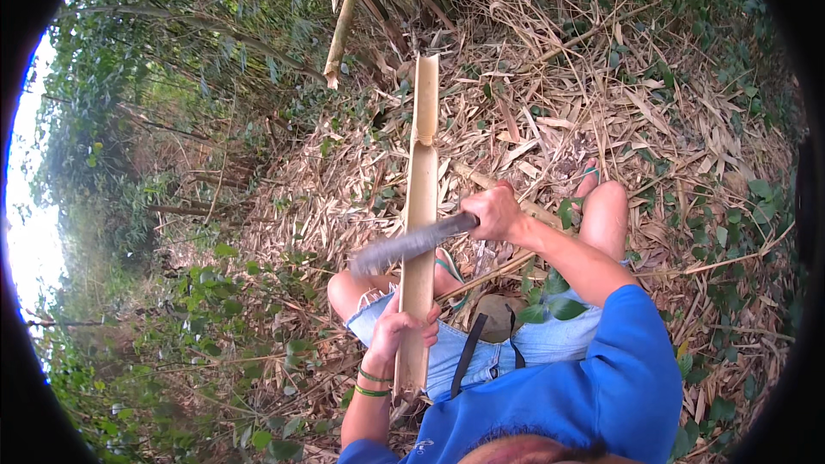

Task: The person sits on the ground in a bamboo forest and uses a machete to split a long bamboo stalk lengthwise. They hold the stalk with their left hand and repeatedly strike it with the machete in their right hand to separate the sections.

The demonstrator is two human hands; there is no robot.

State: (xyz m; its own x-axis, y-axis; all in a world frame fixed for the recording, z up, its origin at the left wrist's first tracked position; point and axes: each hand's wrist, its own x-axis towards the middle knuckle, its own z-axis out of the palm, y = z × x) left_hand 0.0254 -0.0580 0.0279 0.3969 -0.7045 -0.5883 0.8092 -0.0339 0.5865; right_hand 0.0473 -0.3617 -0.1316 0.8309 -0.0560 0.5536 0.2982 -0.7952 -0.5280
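A long split bamboo half (423, 180), pale and hollow inside with a node ridge partway along, stands out in front of me, its near end beside my hip. Low on it, my left hand (398, 332) is closed around the edges. My right hand (494, 210) is wrapped round the handle of a machete (395, 251). The grey blade points left across the bamboo, smeared by motion; I cannot tell whether it touches. The handle is mostly hidden in my fist.
Dry bamboo leaves (550, 125) cover the ground. A cut bamboo pole (345, 30) juts in from the top. Another bamboo piece (543, 213) lies beneath my right forearm. My bent legs (604, 215) flank the work area, with leafy green stems (563, 308) by my lap.
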